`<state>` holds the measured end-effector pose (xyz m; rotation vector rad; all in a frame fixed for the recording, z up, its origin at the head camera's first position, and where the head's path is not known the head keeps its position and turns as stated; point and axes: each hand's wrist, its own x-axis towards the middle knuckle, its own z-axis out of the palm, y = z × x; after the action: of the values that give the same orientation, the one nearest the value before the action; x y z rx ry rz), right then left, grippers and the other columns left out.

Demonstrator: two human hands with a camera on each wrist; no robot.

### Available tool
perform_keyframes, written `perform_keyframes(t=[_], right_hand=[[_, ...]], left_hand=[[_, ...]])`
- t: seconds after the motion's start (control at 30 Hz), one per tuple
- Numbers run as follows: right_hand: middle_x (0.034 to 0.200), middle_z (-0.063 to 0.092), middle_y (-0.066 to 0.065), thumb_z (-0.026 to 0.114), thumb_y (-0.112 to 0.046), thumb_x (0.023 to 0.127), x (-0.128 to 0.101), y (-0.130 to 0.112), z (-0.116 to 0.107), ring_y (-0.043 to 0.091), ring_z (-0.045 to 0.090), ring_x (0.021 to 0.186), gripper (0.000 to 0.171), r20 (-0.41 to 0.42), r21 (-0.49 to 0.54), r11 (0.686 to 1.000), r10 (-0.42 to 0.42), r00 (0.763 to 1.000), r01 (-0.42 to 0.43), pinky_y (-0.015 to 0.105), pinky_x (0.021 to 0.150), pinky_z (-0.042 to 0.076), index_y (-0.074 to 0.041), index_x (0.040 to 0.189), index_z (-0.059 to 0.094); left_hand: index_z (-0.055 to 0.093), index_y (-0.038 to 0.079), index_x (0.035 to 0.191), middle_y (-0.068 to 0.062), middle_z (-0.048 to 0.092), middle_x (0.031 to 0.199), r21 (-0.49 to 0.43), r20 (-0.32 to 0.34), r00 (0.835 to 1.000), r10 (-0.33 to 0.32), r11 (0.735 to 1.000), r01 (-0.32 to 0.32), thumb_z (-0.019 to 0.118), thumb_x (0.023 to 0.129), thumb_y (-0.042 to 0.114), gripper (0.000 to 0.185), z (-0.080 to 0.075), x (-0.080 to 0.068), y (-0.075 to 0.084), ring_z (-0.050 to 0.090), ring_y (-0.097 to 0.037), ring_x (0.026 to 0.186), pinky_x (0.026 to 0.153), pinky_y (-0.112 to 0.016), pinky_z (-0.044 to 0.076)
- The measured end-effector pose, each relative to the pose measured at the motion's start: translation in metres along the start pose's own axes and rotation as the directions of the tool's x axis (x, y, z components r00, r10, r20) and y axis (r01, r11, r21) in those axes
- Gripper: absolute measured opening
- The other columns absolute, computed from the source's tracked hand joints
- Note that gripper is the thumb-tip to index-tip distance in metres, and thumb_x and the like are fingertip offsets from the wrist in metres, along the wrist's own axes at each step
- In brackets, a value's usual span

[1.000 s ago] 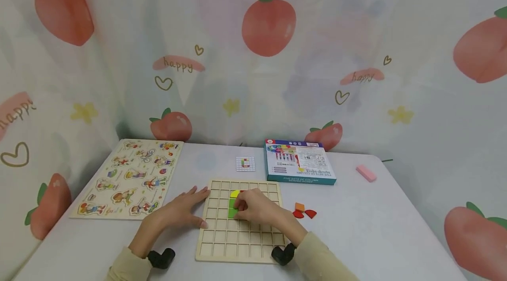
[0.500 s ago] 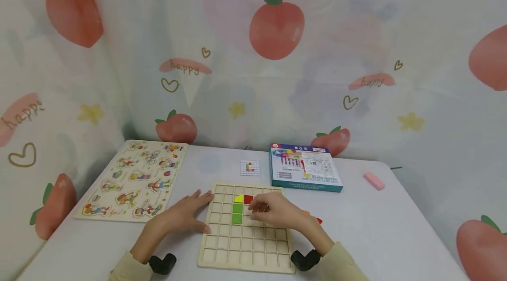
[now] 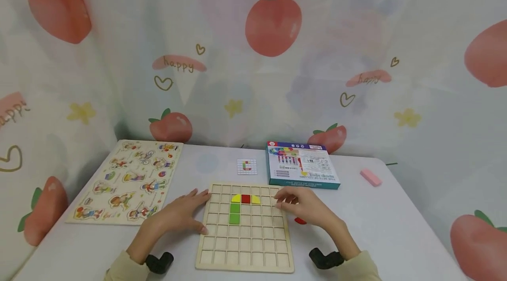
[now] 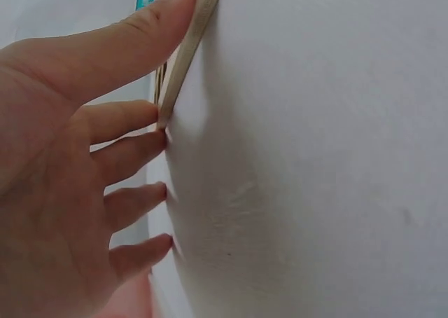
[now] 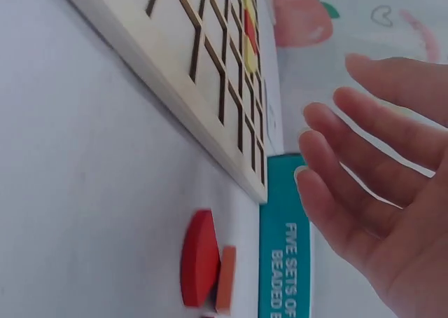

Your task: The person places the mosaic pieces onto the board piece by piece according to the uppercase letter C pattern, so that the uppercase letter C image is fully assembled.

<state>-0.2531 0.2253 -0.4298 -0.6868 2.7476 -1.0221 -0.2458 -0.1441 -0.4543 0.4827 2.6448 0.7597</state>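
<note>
Head: left fingers (image 3: 202, 198) touch board (image 3: 245, 243) (wooden, gridded).

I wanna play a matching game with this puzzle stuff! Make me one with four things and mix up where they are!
Things:
1. red square
2. green squares
3. left hand
4. pink block

Places, seen from the head camera:
A. at the left edge of the grid board
B. right of the box
C. between the two yellow pieces
D. in the column below the left yellow piece

Pairs: 1-C, 2-D, 3-A, 4-B
</note>
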Motion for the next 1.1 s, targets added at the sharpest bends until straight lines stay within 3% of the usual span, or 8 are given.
perform_keyframes(t=[0.23, 0.6, 0.83, 1.1], right_hand=[[0.101, 0.072, -0.005, 0.072, -0.023, 0.096, -0.005, 0.013, -0.009, 0.014, 0.063, 0.090, 0.021, -0.054, -0.006, 0.997, 0.079, 0.995, -0.079, 0.023, 0.078, 0.056, -0.011, 0.113, 0.075], [0.107, 0.073, 0.002, 0.071, -0.020, 0.096, -0.009, 0.035, -0.019, 0.019, 0.064, 0.093, 0.020, 0.010, 0.043, 0.987, 0.152, 0.988, -0.153, 0.024, 0.073, 0.057, -0.009, 0.112, 0.075], [0.110, 0.073, 0.005, 0.071, -0.019, 0.095, -0.016, 0.052, -0.035, 0.021, 0.062, 0.093, 0.022, 0.011, 0.079, 0.979, 0.190, 0.982, -0.190, 0.028, 0.075, 0.058, -0.008, 0.114, 0.075], [0.107, 0.073, 0.005, 0.072, -0.019, 0.094, -0.028, 0.069, -0.046, 0.021, 0.061, 0.092, 0.021, 0.043, 0.093, 0.961, 0.256, 0.966, -0.259, 0.029, 0.078, 0.055, -0.006, 0.112, 0.074]], left_hand=[[0.046, 0.009, 0.155, -0.009, 0.037, 0.166, 0.007, -0.012, 0.999, 0.036, 0.999, -0.036, 0.091, 0.074, 0.038, 0.098, 0.000, 0.000, -0.004, 0.021, -0.042, 0.157, 0.126, -0.063, 0.019], [0.045, 0.006, 0.155, -0.013, 0.038, 0.165, -0.029, -0.006, 0.998, 0.063, 0.998, -0.063, 0.090, 0.074, 0.039, 0.098, 0.004, -0.005, -0.010, 0.021, -0.044, 0.156, 0.125, -0.065, 0.018], [0.045, 0.006, 0.155, -0.012, 0.037, 0.165, -0.028, -0.015, 0.997, 0.081, 0.996, -0.082, 0.090, 0.074, 0.040, 0.099, 0.002, -0.003, -0.008, 0.021, -0.045, 0.156, 0.125, -0.065, 0.018], [0.046, 0.008, 0.155, -0.011, 0.037, 0.166, -0.016, -0.023, 0.996, 0.089, 0.996, -0.089, 0.089, 0.073, 0.044, 0.099, 0.006, 0.003, -0.016, 0.021, -0.044, 0.156, 0.125, -0.065, 0.018]])
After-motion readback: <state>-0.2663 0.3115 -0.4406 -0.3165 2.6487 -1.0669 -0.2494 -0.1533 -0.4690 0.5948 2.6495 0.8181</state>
